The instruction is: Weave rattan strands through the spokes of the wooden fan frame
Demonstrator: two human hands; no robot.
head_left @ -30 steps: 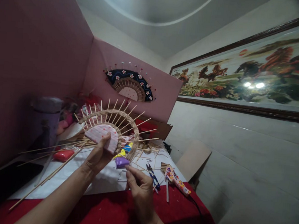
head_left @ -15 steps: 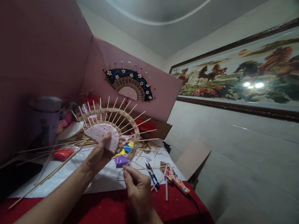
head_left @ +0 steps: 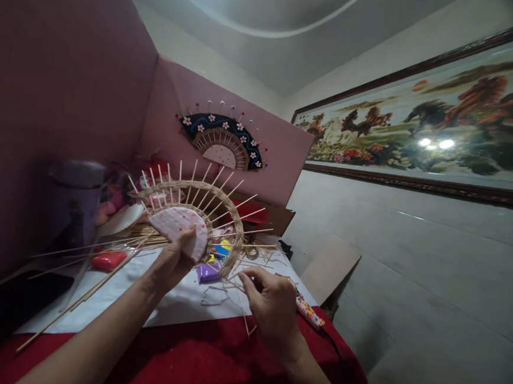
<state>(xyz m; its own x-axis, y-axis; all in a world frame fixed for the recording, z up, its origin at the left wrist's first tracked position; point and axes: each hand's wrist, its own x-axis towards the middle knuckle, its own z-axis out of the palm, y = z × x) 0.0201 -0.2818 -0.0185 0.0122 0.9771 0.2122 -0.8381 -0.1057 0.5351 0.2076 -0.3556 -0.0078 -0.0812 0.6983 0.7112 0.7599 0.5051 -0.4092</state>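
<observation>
My left hand [head_left: 175, 262] is closed around the base of a half-round woven fan frame [head_left: 237, 238], its thumb pressed on the pink spotted cloth panel [head_left: 178, 224]. Thin wooden sticks fan out from the panel, and two bands of twisted tan cord run across them. Beside the lower right end of the outer band, my right hand [head_left: 270, 296] pinches a thin tan cord [head_left: 234, 280]. A bent strand [head_left: 247, 321] hangs below those fingers; whether it is the same cord I cannot tell.
A purple packet [head_left: 208, 273] lies behind the fan, a red packet [head_left: 109, 260] and loose sticks [head_left: 102, 283] to the left. A flower-patterned tool [head_left: 310, 311] with a cable lies at right. A dark flowered fan [head_left: 226, 127] is pinned on the pink board [head_left: 277, 158].
My right hand has moved right and slightly up, beyond the band's end, and now covers the blue snips. The fan frame has turned slightly in my left hand, which keeps its grip.
</observation>
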